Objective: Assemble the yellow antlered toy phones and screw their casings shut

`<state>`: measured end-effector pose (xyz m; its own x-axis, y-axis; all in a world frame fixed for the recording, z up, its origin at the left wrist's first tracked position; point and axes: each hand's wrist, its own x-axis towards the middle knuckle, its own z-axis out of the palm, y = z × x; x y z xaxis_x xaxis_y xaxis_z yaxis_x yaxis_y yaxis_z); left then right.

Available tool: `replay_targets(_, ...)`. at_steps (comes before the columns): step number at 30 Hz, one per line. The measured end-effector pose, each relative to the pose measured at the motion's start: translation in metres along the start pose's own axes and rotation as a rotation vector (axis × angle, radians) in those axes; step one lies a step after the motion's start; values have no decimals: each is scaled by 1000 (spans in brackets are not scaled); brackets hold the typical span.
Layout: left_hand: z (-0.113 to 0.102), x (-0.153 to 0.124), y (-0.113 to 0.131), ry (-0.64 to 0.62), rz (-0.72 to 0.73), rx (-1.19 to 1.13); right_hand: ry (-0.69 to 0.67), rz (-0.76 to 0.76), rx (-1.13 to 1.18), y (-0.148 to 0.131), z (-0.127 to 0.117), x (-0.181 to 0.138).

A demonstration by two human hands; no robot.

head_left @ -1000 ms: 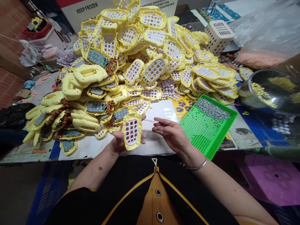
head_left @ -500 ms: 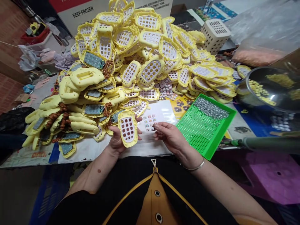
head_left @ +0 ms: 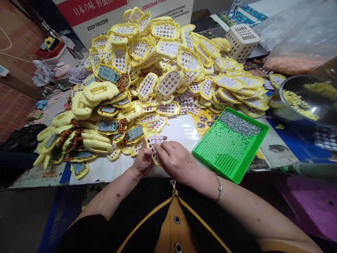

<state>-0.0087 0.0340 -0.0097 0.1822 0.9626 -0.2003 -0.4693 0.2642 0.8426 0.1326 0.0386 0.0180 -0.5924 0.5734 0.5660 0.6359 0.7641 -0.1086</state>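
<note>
A yellow toy-phone shell with rows of button holes point(head_left: 152, 139) rests in my left hand point(head_left: 143, 161), which grips it from below with curled fingers. My right hand point(head_left: 172, 160) lies over the shell's lower half, fingers bent and pressed onto it; whatever sits under the fingertips is hidden. Both hands are above a white sheet point(head_left: 181, 130) at the table's near edge. A big heap of the same yellow shells point(head_left: 163, 59) rises just behind.
A green perforated tray point(head_left: 231, 144) with small metal parts stands to the right. Yellow handsets with brown coiled cords point(head_left: 79, 133) lie at left. A metal bowl point(head_left: 302, 98) of yellow pieces and a white basket point(head_left: 240, 40) are further right. A cardboard box stands behind.
My right hand picked a small piece from the white sheet, then moved left onto the shell. My left hand lowered the shell toward the table.
</note>
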Motion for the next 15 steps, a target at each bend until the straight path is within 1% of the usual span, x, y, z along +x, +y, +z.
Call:
replay_targets(3, -1, 0, 3, -18, -29, 29, -3, -2, 122, -3, -1, 1)
replay_targets(7, -4, 0, 6, -92, -103, -4, 54, -13, 147, -1, 0, -4)
replay_targets(11, -8, 0, 5, -133, -159, -69, 115, -65, 222, 3, 7, -10)
replay_targets(13, -8, 1, 6, -158, -174, -88, 99, -88, 236, 3, 9, -11)
replay_targets(15, -8, 1, 7, -164, -166, -85, 66, -80, 216, 3, 9, -11)
